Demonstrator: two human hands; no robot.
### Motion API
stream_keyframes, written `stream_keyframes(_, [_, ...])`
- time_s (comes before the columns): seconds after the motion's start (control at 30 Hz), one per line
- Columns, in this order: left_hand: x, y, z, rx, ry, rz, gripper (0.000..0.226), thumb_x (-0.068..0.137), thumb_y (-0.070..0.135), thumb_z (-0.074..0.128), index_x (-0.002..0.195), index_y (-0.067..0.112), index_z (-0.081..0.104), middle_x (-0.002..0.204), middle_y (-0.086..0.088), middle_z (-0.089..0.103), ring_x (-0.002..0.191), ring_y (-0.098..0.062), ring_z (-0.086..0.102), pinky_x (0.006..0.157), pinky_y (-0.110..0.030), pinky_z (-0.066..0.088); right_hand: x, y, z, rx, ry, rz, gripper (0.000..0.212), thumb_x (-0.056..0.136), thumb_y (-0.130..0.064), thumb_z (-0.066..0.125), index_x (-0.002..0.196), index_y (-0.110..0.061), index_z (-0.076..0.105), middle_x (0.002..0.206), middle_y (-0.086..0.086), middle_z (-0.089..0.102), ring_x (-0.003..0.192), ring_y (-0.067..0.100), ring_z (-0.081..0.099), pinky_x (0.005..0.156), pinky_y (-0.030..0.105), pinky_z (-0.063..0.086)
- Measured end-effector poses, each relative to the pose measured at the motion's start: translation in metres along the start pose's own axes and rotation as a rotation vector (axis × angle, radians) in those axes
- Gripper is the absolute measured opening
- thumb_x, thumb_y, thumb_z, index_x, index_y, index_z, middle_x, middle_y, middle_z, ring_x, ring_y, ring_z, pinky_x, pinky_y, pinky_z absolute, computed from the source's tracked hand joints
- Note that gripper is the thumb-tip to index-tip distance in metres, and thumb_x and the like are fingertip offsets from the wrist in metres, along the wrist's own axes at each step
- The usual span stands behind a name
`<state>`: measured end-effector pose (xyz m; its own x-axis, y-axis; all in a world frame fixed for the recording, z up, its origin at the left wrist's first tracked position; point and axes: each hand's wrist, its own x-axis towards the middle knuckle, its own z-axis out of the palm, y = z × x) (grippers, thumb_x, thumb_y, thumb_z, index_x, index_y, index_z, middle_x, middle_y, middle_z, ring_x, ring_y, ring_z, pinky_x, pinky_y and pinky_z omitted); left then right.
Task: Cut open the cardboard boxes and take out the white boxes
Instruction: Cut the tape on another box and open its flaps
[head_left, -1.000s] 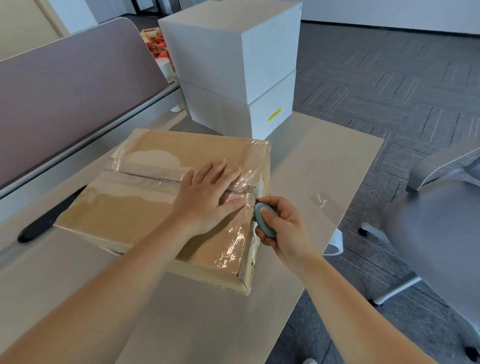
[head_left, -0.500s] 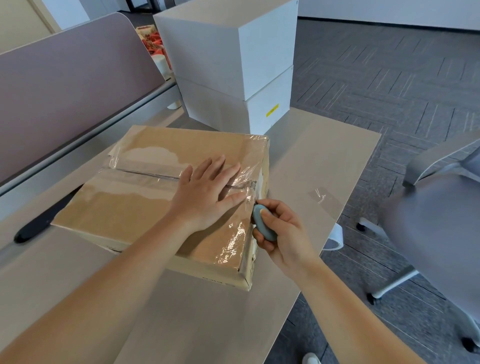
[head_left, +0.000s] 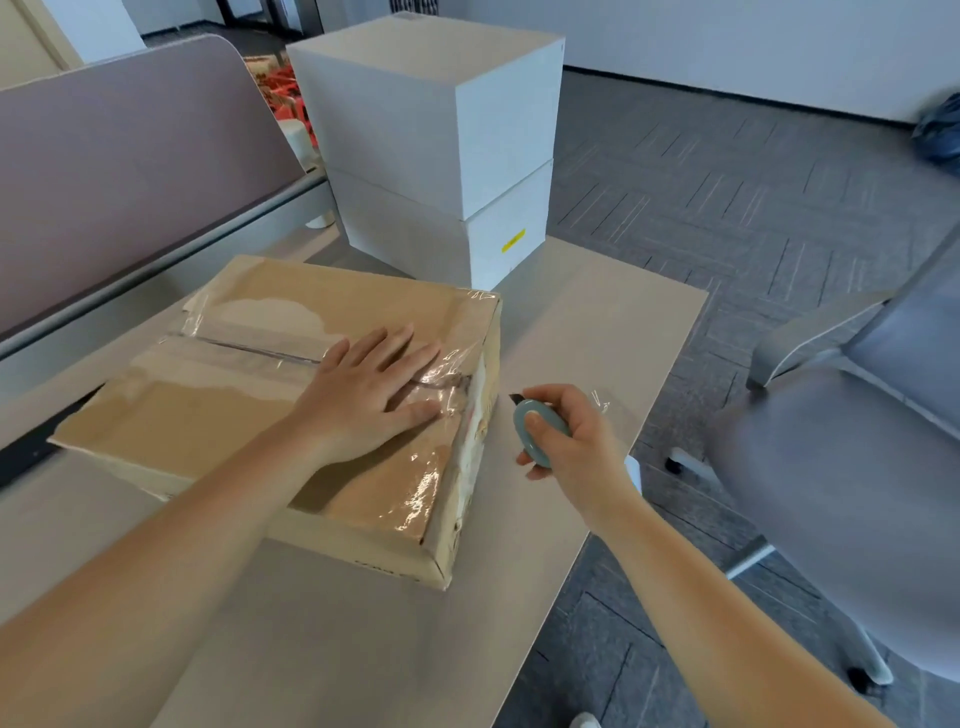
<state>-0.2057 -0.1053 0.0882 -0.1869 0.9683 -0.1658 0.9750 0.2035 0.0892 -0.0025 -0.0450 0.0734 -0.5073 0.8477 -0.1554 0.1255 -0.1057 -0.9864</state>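
Cardboard box (head_left: 291, 395) lies flat at centre-left of frame on the bench (head_left: 597, 332), lid still taped shut w/ clear tape. Its long axis runs from lower left toward upper right of frame, approx; near corner points to the bottom centre. Taped seam (head_left: 249, 349) crosses the top from left edge toward the right edge.

Left hand (head_left: 371, 387) rests palm-down on the box top, fingers straight and spread, pointing to the right edge, covering the seam's right end. Right hand (head_left: 563, 436) sits just right of the box, apart from it, fingers curled round a small blue-grey cutter (head_left: 535, 426); thumb on its flat face, short dark blade tip pointing left toward the box side.

Two white boxes (head_left: 431, 150) stacked at top centre, behind the cardboard box, near but not touching as far as seen; lower one has a yellow label (head_left: 512, 241). Grey chair (head_left: 852, 441) at right edge. Partition panel (head_left: 119, 171) at upper left.
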Motion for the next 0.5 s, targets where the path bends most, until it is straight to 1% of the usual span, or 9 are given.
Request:
stream_keyframes(0.03, [-0.002,-0.001,-0.001,-0.014,-0.005,-0.006,0.115,0.040,0.093,-0.018,0.143,0.045,-0.003,0.156,0.012,-0.008,0.143,-0.010,-0.008,0.114,-0.036,-0.005,0.006,-0.003,-0.007,-0.045,0.031,-0.024,0.019,0.093,-0.005,0.046,0.093,-0.024,0.049,0.083,-0.010,0.055,0.064,0.007,0.057,0.053,0.017,0.050])
stream_keyframes(0.07, [-0.003,0.001,-0.003,-0.040,-0.011,-0.021,0.117,0.039,0.094,-0.016,0.144,0.044,0.001,0.156,0.012,-0.005,0.144,-0.010,-0.007,0.114,-0.035,-0.005,0.013,-0.005,-0.015,-0.100,0.061,-0.050,0.018,0.093,-0.008,0.048,0.096,-0.026,0.048,0.085,-0.012,0.053,0.074,0.010,0.055,0.061,0.020,0.051])
stream_keyframes(0.13, [-0.001,0.009,-0.011,-0.119,-0.007,-0.068,0.113,0.045,0.090,0.000,0.145,0.039,0.017,0.156,0.008,0.008,0.143,-0.012,0.003,0.114,-0.035,0.002,0.030,-0.011,-0.032,-0.190,0.112,-0.088,0.017,0.092,-0.012,0.052,0.100,-0.026,0.046,0.086,-0.010,0.052,0.083,0.013,0.052,0.071,0.026,0.048])
stream_keyframes(0.17, [0.002,0.016,-0.017,-0.149,0.014,-0.087,0.109,0.049,0.084,0.005,0.143,0.035,0.026,0.153,0.005,0.021,0.141,-0.015,0.013,0.112,-0.035,0.010,0.040,-0.016,-0.040,-0.192,0.127,-0.100,0.017,0.091,-0.012,0.053,0.101,-0.023,0.045,0.085,-0.008,0.052,0.083,0.014,0.051,0.070,0.024,0.045])
stream_keyframes(0.2, [0.006,0.025,-0.021,-0.165,0.045,-0.102,0.106,0.051,0.081,0.007,0.139,0.029,0.035,0.143,0.002,0.035,0.135,-0.018,0.024,0.106,-0.033,0.018,0.051,-0.020,-0.049,-0.180,0.132,-0.107,0.016,0.090,-0.010,0.054,0.100,-0.020,0.045,0.083,-0.007,0.051,0.083,0.015,0.051,0.067,0.023,0.044])
stream_keyframes(0.23, [0.010,0.035,-0.026,-0.176,0.074,-0.116,0.104,0.053,0.079,0.009,0.134,0.024,0.042,0.131,0.002,0.043,0.127,-0.019,0.032,0.099,-0.032,0.023,0.062,-0.023,-0.058,-0.178,0.126,-0.111,0.015,0.089,-0.009,0.055,0.098,-0.017,0.046,0.081,-0.008,0.051,0.083,0.015,0.050,0.066,0.023,0.043])
stream_keyframes(0.27, [0.015,0.046,-0.029,-0.190,0.100,-0.135,0.101,0.055,0.078,0.012,0.132,0.021,0.044,0.127,0.002,0.045,0.125,-0.020,0.035,0.097,-0.031,0.025,0.072,-0.027,-0.066,-0.192,0.108,-0.113,0.014,0.088,-0.007,0.057,0.096,-0.015,0.047,0.079,-0.008,0.051,0.082,0.016,0.050,0.067,0.025,0.042])
stream_keyframes(0.37, [0.033,0.085,-0.035,-0.211,0.151,-0.173,0.084,0.072,0.067,0.027,0.142,0.023,0.031,0.146,0.002,0.031,0.135,-0.016,0.023,0.107,-0.028,0.016,0.100,-0.030,-0.087,-0.262,-0.017,-0.102,0.016,0.084,-0.005,0.062,0.093,-0.012,0.052,0.080,-0.003,0.053,0.077,0.014,0.050,0.062,0.019,0.041])
stream_keyframes(0.5, [0.049,0.136,-0.021,-0.104,0.189,-0.234,0.070,0.090,0.060,0.034,0.148,0.024,0.016,0.156,0.003,0.010,0.143,-0.013,0.003,0.109,-0.025,-0.001,0.132,-0.020,-0.107,-0.381,-0.207,-0.070,0.015,0.080,-0.002,0.065,0.089,-0.009,0.054,0.074,-0.003,0.053,0.068,0.011,0.049,0.057,0.016,0.039])
